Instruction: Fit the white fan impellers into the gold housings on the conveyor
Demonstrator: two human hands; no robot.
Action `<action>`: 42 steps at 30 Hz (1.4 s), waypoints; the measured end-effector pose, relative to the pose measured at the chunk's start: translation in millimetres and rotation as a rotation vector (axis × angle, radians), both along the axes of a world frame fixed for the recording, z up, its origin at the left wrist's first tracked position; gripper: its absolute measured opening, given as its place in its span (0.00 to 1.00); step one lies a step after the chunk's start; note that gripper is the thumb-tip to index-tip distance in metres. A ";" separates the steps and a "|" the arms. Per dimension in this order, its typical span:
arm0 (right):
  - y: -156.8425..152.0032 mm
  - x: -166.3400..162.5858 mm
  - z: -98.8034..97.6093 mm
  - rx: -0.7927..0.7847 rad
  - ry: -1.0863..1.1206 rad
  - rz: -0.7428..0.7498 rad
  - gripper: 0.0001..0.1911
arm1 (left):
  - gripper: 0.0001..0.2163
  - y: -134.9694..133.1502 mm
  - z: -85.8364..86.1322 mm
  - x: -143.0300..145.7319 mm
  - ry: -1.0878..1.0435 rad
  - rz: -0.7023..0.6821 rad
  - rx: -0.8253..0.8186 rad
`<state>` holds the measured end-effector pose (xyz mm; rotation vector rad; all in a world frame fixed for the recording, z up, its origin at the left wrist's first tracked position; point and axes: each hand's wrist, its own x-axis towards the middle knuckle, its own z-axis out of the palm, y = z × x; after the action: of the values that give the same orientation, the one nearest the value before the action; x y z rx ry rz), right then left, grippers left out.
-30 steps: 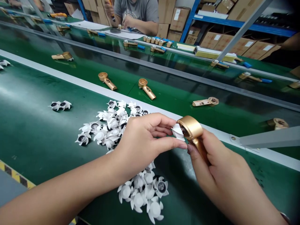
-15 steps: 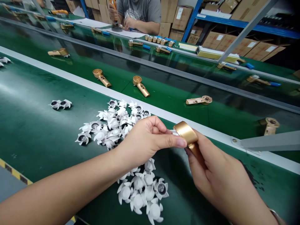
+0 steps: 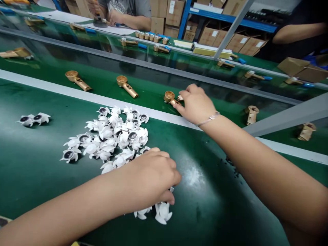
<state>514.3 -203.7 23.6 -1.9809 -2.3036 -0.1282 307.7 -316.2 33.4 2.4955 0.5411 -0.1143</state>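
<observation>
Right hand (image 3: 196, 104) on gold housing (image 3: 169, 96)

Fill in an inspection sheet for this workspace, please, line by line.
Surface: green bench mat, with a green conveyor belt beyond a grey rail.
Job's things: pile of white impellers on the mat; gold housing on the belt.
Clutter: two stray impellers at the left of the mat; other gold housings along the belt.
Hands: left hand curled down on the pile's near edge; right hand with fingertips at the gold housing's handle; grip unclear for both.
Cables: nothing seen.
Surroundings: another person's arms across the belt, cardboard boxes, blue racking.
</observation>
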 end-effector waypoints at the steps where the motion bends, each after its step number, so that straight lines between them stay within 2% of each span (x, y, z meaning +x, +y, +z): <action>1: -18.7 9.6 5.1 0.018 -0.002 0.011 0.19 | 0.08 -2.0 -4.3 3.0 -0.007 0.015 0.022; 4: -94.2 45.5 14.2 0.028 0.053 0.035 0.14 | 0.06 -2.7 -13.5 8.0 -0.017 0.087 0.085; 7: -167.0 80.2 3.9 -0.042 0.224 0.074 0.10 | 0.09 3.1 -15.7 4.9 -0.036 0.162 0.124; 9: -199.9 94.4 -10.2 -0.058 0.264 0.068 0.09 | 0.14 8.0 -14.9 0.8 -0.035 0.187 0.116; 12: -222.2 101.0 -28.1 -0.062 0.299 0.072 0.08 | 0.19 12.8 -14.2 -2.6 0.011 0.191 0.092; 17: -218.8 98.3 -32.3 -0.145 0.291 0.107 0.11 | 0.13 11.7 -16.7 2.7 0.014 0.229 0.059; 24: -193.2 98.5 -20.2 -0.291 0.206 0.128 0.12 | 0.12 8.4 -15.7 6.3 -0.042 0.250 0.090; 28: -179.4 75.8 -5.1 -0.297 0.268 0.155 0.08 | 0.13 5.0 -12.4 4.3 -0.180 0.347 0.076; 33: -168.4 20.8 17.1 -0.191 0.676 0.232 0.07 | 0.07 -0.5 -6.2 5.2 -0.366 0.391 -0.083; 37: -164.6 1.7 18.9 -0.209 0.717 0.289 0.07 | 0.05 -1.8 -1.5 4.8 -0.477 0.469 -0.248; 42: -162.0 5.7 17.2 -0.185 0.706 0.335 0.07 | 0.08 0.1 2.9 1.6 -0.502 0.551 -0.470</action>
<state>520.1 -365.7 40.8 -1.3431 -2.1432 0.7088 309.2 -316.1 36.3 1.7543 0.8408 0.5222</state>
